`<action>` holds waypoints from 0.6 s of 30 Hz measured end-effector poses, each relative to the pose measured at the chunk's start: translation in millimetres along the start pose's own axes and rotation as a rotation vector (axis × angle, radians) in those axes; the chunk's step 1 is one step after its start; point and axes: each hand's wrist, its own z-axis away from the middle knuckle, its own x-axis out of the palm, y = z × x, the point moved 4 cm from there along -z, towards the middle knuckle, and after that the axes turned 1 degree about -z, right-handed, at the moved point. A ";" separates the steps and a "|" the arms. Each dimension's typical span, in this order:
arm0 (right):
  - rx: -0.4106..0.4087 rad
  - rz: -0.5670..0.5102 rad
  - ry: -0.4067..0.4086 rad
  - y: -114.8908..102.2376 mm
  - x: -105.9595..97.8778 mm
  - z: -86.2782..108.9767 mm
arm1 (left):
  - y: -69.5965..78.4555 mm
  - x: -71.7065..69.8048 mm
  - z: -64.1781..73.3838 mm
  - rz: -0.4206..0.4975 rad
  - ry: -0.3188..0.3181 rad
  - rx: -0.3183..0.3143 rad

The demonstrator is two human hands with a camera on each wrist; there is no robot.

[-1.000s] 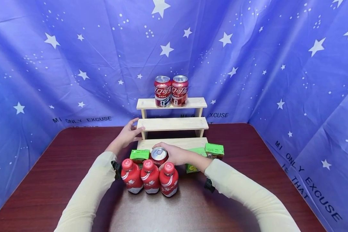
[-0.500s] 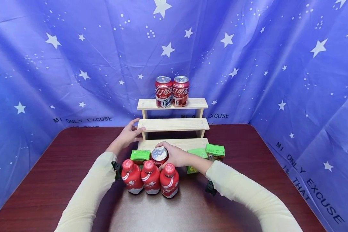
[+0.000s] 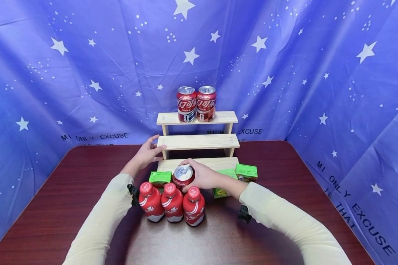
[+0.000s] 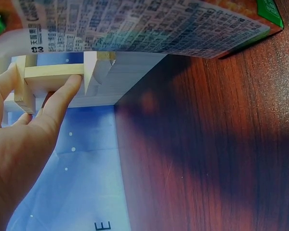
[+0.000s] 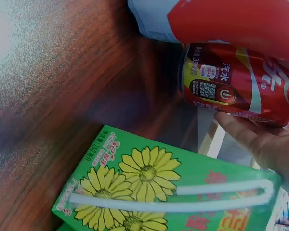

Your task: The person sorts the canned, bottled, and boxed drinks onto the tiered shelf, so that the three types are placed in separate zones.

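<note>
My right hand [image 3: 203, 176] grips a red cola can [image 3: 183, 173] from its right side, between the bottles and the shelf's lowest step. In the right wrist view the can [image 5: 236, 84] shows its printed side, with the fingers along it; its base looks just off the table. My left hand [image 3: 145, 154] holds the left end of the three-step wooden shelf [image 3: 199, 141] at the middle step, thumb on top. From the left wrist, the thumb and fingers straddle the wooden end [image 4: 53, 71]. Two more cola cans [image 3: 196, 105] stand side by side on the top step.
Three red bottles [image 3: 172, 206] stand in a row in front of the held can. A green drink carton [image 3: 160, 176] is left of it. Two other green cartons, one at the far right [image 3: 246, 171], stand beyond the right forearm. A starry blue curtain [image 3: 86, 73] hangs behind.
My right hand and the can have risen slightly and shifted a little to the right. The left hand stays on the shelf.
</note>
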 end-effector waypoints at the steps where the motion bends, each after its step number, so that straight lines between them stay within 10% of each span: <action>1: -0.003 -0.006 0.005 -0.3 -1.4 0.7 | -0.1 0.0 -0.2 -0.003 0.001 0.000; 18: -0.051 -0.136 0.041 -11.5 -23.5 14.1 | 0.4 0.4 1.8 -0.017 0.005 -0.004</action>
